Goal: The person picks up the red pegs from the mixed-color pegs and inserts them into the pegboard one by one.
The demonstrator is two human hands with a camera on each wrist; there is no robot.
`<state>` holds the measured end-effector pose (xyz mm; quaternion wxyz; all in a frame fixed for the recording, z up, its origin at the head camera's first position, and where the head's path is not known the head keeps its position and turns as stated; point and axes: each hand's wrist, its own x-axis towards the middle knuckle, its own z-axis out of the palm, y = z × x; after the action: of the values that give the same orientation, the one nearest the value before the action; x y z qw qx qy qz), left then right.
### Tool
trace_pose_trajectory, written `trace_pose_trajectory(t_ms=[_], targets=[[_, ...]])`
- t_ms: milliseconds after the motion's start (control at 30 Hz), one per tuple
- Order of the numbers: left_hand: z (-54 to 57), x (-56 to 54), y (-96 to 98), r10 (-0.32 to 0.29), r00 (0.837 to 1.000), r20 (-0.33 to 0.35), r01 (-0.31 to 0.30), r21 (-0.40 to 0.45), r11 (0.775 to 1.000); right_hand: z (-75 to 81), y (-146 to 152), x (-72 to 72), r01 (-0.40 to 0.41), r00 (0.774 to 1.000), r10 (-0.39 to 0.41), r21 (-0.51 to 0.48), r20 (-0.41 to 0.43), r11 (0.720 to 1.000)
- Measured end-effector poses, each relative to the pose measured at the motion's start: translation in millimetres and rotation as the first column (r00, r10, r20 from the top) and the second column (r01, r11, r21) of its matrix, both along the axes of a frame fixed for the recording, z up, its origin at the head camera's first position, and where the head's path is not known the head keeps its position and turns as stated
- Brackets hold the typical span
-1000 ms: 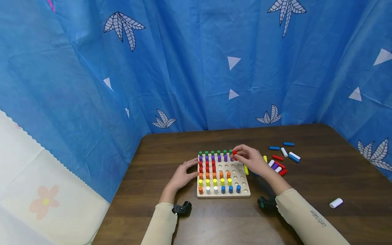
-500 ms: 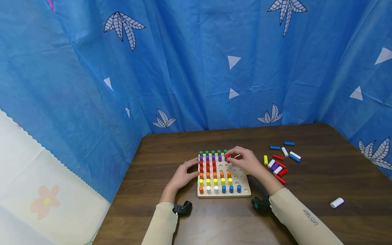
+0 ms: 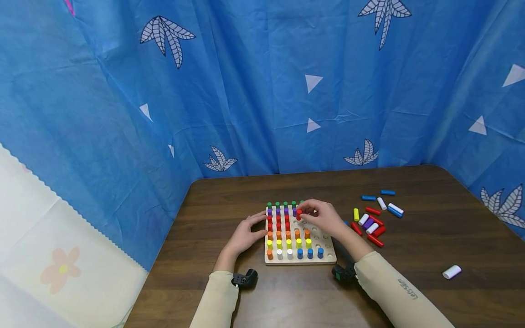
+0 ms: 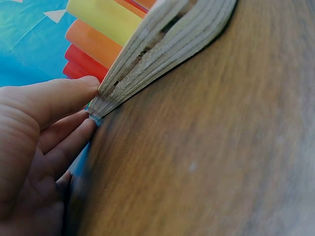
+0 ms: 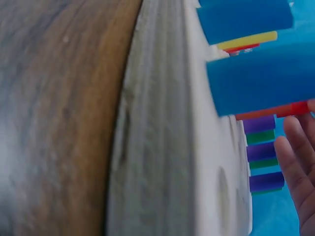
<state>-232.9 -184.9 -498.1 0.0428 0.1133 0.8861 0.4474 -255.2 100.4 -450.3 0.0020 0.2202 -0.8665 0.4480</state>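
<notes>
In the head view a wooden pegboard [image 3: 301, 263] lies on the table with rows of coloured pegs standing in it. My right hand [image 3: 326, 217] pinches a red peg [image 3: 299, 214] between thumb and fingers, over the board near the purple row. Whether its lower end touches a hole cannot be seen. In the right wrist view, that hand [image 5: 300, 157] shows at the right edge, partly behind a blue peg [image 5: 266, 81]. My left hand [image 3: 243, 234] rests against the board's left edge with fingers extended. The left wrist view shows its thumb [image 4: 64, 96] touching the edge beside red pegs.
Right of the board lies a loose group of pegs, including a yellow peg [image 3: 356, 214], a purple peg [image 3: 368, 222], and red, white and blue ones. A lone white peg [image 3: 451, 272] lies farther right. A blue curtain [image 3: 262, 91] hangs behind the table [image 3: 229, 191].
My right hand has moved left across the board, carrying the red peg from the right part of the purple row toward its middle. The left hand has stayed at the board's edge.
</notes>
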Motion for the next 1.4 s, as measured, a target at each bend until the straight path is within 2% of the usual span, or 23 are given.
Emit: trace_pose_trajectory(t_ms=[400,867,1400], targets=[[-0.6,1.1,1.3,-0.004,1.0,-0.001,0.004,0.005,1.0,-14.0,-7.2,-3.7,-0.029,0.999,0.033,0.106,-0.028,0.994],[-1.5,1.2,1.3,-0.003,1.0,-0.002,0.003,-0.003,1.0,-14.9,-11.2,-5.1,-0.02,0.999,0.026,0.172,-0.035,0.985],[1.3,1.5,0.2,-0.004,1.0,-0.005,0.004,0.001,1.0,-11.5,-11.6,-3.0,-0.01,0.998,0.022,0.186,-0.062,0.983]])
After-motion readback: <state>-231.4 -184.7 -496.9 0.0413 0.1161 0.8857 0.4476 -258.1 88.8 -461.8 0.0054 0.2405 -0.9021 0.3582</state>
